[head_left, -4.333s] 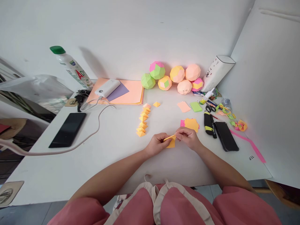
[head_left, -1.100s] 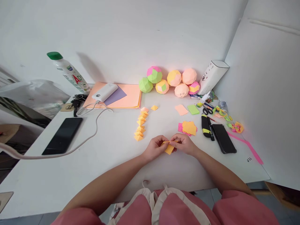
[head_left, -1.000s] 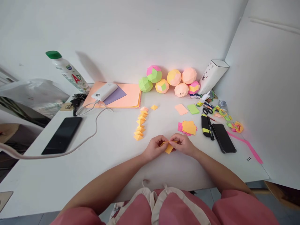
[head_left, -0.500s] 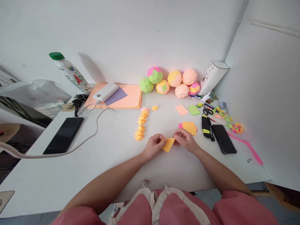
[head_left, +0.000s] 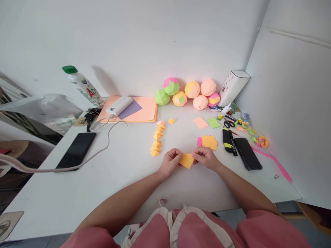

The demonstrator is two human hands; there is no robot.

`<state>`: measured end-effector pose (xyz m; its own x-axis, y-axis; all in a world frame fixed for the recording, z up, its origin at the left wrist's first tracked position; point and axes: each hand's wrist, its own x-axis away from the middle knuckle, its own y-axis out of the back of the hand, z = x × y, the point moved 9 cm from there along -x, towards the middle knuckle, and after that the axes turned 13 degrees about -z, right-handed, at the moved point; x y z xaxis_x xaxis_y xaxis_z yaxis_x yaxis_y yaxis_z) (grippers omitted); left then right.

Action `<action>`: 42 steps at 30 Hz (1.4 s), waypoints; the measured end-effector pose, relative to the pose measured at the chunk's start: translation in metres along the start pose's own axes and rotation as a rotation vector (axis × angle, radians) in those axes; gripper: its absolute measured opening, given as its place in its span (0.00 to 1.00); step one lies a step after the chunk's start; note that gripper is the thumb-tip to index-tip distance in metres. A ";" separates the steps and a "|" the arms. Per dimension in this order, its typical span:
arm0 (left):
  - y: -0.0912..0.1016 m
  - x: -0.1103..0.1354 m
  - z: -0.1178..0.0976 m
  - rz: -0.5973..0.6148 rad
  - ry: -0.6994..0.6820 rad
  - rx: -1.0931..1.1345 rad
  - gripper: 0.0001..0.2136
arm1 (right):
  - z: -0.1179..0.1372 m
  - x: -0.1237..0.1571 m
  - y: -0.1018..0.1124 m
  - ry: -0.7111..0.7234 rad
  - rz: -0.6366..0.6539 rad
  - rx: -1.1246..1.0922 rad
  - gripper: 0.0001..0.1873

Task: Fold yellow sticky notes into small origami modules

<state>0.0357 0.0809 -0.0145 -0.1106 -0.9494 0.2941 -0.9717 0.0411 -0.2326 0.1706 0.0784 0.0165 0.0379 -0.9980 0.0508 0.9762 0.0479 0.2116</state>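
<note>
Between both hands is a small orange paper (head_left: 186, 160), held above the near part of the white table. My left hand (head_left: 170, 162) pinches its left side, thumb on top. Fingers of my right hand (head_left: 207, 158) are closed on its upper right corner. Just beyond my right hand lies a stack of orange paper pieces (head_left: 209, 142) with pink paper (head_left: 199, 141) showing beneath. A row of folded orange paper units (head_left: 156, 141) stretches away beyond my left hand, and one more folded unit (head_left: 171, 121) lies apart from it.
Faceted paper balls (head_left: 192, 90) line the wall. On the right are a utility knife (head_left: 227, 140), scissors (head_left: 229, 124), a glue bottle (head_left: 225, 109) and a black phone (head_left: 247, 154). Another phone (head_left: 77, 151), a cable (head_left: 108, 137), a power bank (head_left: 119, 105) and a bottle (head_left: 84, 86) occupy the left.
My right hand has shifted slightly down and its grip lies closer on the paper's right corner. The orange paper has changed from a slanted shape to a flatter, level-topped one. The view has shifted slightly.
</note>
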 end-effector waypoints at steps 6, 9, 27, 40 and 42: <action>-0.004 0.000 -0.005 0.058 -0.007 0.047 0.12 | -0.004 -0.003 0.004 0.013 -0.026 -0.020 0.12; -0.014 0.005 -0.001 0.164 0.009 -0.027 0.14 | -0.004 -0.003 -0.002 0.028 0.005 -0.031 0.11; -0.009 0.002 -0.003 0.112 -0.010 0.035 0.15 | -0.009 -0.005 -0.006 -0.052 0.036 -0.076 0.13; -0.018 0.003 -0.007 0.241 -0.065 0.092 0.17 | -0.019 -0.002 -0.013 -0.166 0.098 -0.128 0.13; -0.019 0.004 -0.004 0.262 -0.056 0.082 0.18 | -0.022 -0.002 -0.012 -0.183 0.098 -0.116 0.12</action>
<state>0.0530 0.0777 -0.0050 -0.3423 -0.9254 0.1625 -0.8908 0.2646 -0.3694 0.1632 0.0793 -0.0082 0.1042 -0.9642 0.2437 0.9882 0.1282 0.0844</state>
